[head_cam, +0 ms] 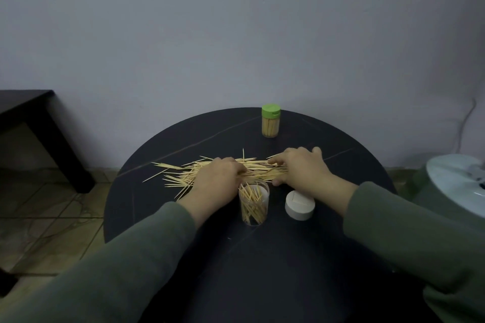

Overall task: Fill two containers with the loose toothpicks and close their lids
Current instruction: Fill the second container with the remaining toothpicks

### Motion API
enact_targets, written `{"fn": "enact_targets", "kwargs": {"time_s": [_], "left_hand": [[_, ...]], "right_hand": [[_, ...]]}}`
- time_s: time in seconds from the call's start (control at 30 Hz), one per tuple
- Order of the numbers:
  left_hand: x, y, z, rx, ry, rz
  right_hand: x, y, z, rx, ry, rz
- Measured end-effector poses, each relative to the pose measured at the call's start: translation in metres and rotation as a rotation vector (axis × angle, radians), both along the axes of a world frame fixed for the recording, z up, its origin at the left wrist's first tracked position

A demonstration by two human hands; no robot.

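Loose toothpicks (pixel 178 176) lie spread across the middle of the round black table (pixel 183 217). My left hand (pixel 217 178) rests on the pile with fingers curled down onto the sticks. My right hand (pixel 301 168) covers the pile's right end, its fingers gathering toothpicks. An open clear container (pixel 254 204), partly filled with toothpicks, stands just in front of my hands. Its white lid (pixel 300 205) lies to its right on the table. A full container with a green lid (pixel 270 120), closed, stands upright at the far side.
A dark side table (pixel 39 123) stands at the left over a tiled floor. A white round object (pixel 456 181) sits at the right edge beside the table. A plain wall rises behind.
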State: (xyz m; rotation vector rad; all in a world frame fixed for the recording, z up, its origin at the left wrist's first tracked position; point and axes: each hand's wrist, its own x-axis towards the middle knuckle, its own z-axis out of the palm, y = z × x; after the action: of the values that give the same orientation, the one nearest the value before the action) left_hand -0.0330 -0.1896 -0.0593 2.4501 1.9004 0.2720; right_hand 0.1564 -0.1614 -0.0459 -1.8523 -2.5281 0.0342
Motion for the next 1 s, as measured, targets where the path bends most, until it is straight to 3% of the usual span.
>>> {"fn": "enact_targets", "kwargs": {"time_s": [0.47,0.8,1.0], "left_hand": [[0.007,0.003,0.003,0.024,0.143,-0.039],[0.008,0.004,0.000,0.042,0.151,-0.039],[0.006,0.004,-0.002,0.044,0.144,-0.042]], "right_hand": [[-0.001,0.003,0.000,0.043,-0.065,0.045],[-0.008,0.002,0.005,0.018,-0.205,0.120],[-0.009,-0.001,0.003,0.070,-0.187,0.140]]}}
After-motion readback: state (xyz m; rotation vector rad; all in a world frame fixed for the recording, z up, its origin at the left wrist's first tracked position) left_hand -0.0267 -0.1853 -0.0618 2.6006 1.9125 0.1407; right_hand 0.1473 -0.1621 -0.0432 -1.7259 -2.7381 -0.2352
